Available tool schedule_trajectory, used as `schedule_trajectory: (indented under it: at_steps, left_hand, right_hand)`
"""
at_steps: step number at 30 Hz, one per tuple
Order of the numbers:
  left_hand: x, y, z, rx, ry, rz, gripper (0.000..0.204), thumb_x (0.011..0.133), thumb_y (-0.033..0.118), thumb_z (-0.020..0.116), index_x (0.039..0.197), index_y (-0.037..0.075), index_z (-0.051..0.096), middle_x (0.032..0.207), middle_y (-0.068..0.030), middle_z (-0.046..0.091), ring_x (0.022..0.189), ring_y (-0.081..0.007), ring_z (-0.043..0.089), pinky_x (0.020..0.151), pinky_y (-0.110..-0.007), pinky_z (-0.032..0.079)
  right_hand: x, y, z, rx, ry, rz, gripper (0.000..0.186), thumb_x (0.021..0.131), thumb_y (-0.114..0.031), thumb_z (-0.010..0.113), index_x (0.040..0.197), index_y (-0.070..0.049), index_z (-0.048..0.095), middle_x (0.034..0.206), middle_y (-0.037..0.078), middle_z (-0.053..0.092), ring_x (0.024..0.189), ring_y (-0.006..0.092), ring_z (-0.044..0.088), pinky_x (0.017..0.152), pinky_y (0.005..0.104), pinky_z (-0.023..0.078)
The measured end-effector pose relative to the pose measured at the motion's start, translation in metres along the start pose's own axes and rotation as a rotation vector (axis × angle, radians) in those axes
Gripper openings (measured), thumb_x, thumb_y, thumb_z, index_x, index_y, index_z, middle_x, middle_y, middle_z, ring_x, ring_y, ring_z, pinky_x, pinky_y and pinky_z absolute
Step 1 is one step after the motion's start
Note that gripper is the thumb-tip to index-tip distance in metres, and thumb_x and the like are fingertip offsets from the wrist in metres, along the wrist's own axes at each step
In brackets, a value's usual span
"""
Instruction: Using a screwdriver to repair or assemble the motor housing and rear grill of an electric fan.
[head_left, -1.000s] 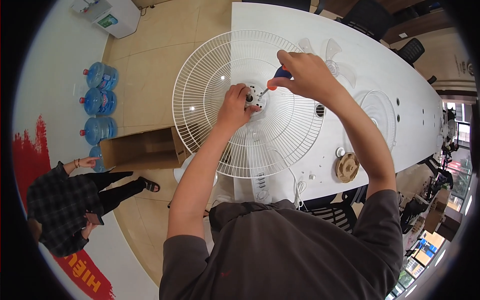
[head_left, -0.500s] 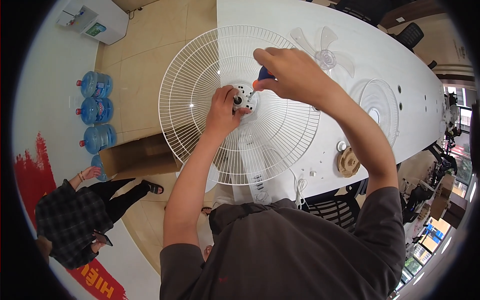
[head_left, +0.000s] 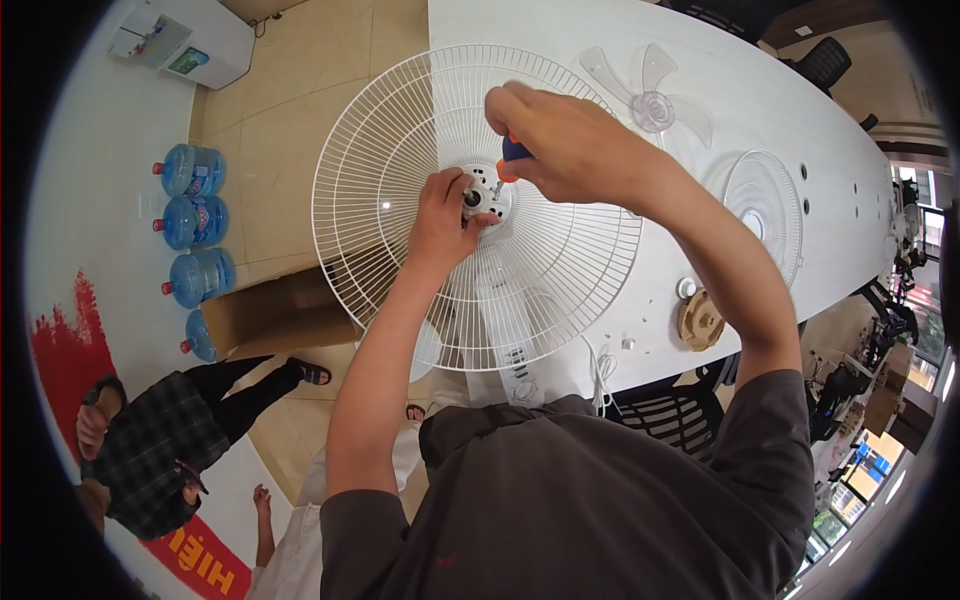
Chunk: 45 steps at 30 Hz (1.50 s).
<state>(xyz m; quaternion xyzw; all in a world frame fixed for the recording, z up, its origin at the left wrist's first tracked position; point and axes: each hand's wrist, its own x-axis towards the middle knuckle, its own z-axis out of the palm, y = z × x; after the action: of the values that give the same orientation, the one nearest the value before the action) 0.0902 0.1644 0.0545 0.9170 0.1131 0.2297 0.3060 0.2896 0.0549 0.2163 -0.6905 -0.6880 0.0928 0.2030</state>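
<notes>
At the upper centre of the frame, my left hand (head_left: pixel 440 215) curls thumb and fingers around the white hub (head_left: pixel 493 203) in the middle of the wire fan guard (head_left: pixel 545 255). Just right of it, my right hand (head_left: pixel 565 148) grips a screwdriver (head_left: pixel 508 171) by its handle, shaft slanting toward the hub. I judge I'm turning a screw there; the tip's seating is too small to tell. The next turn seems to call for straight pressure and a steady guard.
</notes>
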Motion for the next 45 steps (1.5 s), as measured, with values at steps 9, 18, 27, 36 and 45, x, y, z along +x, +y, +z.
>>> schedule_trajectory:
  at_steps: [9, 18, 27, 36, 45]
  left_hand:
    - [0.000, 0.002, -0.001, 0.023, -0.007, -0.009, 0.063, 0.070, 0.026, 0.090, 0.117, 0.000, 0.058, 0.122, -0.0172, 0.058, 0.109, -0.0383, 0.059, 0.092, -0.047, 0.052]
    - [-0.001, 0.001, -0.001, 0.017, -0.009, -0.009, 0.064, 0.072, 0.030, 0.089, 0.119, -0.001, 0.058, 0.121, -0.0174, 0.057, 0.109, -0.0384, 0.059, 0.092, -0.047, 0.052]
    - [-0.002, 0.001, 0.000, 0.026, -0.038, -0.041, 0.064, 0.072, 0.027, 0.089, 0.122, 0.001, 0.058, 0.122, -0.0160, 0.058, 0.112, -0.0371, 0.058, 0.095, -0.046, 0.051]
    - [-0.003, 0.001, 0.001, 0.012, -0.018, -0.039, 0.062, 0.072, 0.027, 0.089, 0.120, 0.001, 0.058, 0.120, -0.0166, 0.058, 0.111, -0.0379, 0.058, 0.096, -0.047, 0.050]
    - [0.000, -0.003, 0.002, 0.019, 0.042, 0.000, 0.058, 0.072, 0.023, 0.088, 0.116, -0.002, 0.059, 0.121, -0.0184, 0.058, 0.109, -0.0396, 0.058, 0.094, -0.048, 0.051]
  right_hand:
    - [0.014, -0.024, -0.007, -0.248, -0.086, 0.309, 0.051, 0.082, -0.040, 0.081, 0.102, -0.002, 0.054, 0.080, 0.013, 0.064, 0.068, 0.0331, 0.067, 0.060, 0.0404, 0.052]
    - [0.004, -0.007, -0.015, 0.068, -0.189, 0.022, 0.034, 0.084, -0.005, 0.077, 0.105, 0.000, 0.052, 0.101, 0.017, 0.062, 0.079, 0.0365, 0.068, 0.065, 0.0435, 0.054]
    - [0.010, -0.025, -0.009, -0.270, -0.182, 0.250, 0.066, 0.076, -0.058, 0.080, 0.103, -0.002, 0.058, 0.058, 0.007, 0.062, 0.063, 0.0334, 0.069, 0.060, 0.0388, 0.054]
    - [-0.003, -0.015, -0.008, -0.097, -0.041, 0.098, 0.053, 0.086, -0.032, 0.080, 0.116, -0.003, 0.049, 0.105, 0.014, 0.061, 0.088, 0.0332, 0.069, 0.069, 0.0419, 0.055]
    - [-0.004, -0.005, -0.011, -0.240, -0.028, 0.042, 0.036, 0.089, -0.035, 0.075, 0.100, -0.005, 0.057, 0.077, 0.012, 0.065, 0.071, 0.0353, 0.067, 0.062, 0.0432, 0.053]
